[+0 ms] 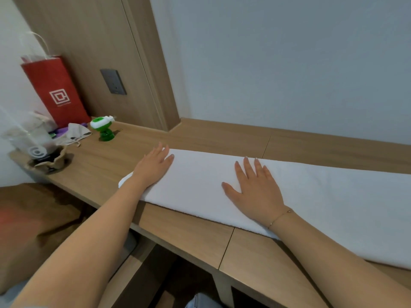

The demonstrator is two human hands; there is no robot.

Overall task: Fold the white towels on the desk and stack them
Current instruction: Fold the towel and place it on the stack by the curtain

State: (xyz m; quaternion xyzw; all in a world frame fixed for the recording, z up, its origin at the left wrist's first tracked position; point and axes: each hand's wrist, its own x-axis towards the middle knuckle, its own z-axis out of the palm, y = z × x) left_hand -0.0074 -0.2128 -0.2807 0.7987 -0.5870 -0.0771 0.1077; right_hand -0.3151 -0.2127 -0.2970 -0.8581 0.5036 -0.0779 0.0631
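— Lying flat along the desk [193,236], is that towel [200,181] already a long strip?

— Yes. The white towel runs as a narrow band from the left end, near the green gadget [103,128], off toward the right edge of view; its long axis follows the desk's front edge. Where the right end lies I cannot see.

— And the hands?

— Both are spread palm-down on the cloth, fingers straight, gripping nothing. The left hand [153,166] rests at the towel's left end; the right hand [255,187] presses further along, the two set apart with bare towel between them.

— So which hand leads the next fold?

— My guess is the left, since it sits right at the short end. That end would be carried rightward along the long axis, over toward the right hand, which looks placed to pin the cloth.

— Any clutter in the way?

— The red bag [55,90] and the bits around it sit well to the left, clear of the strip
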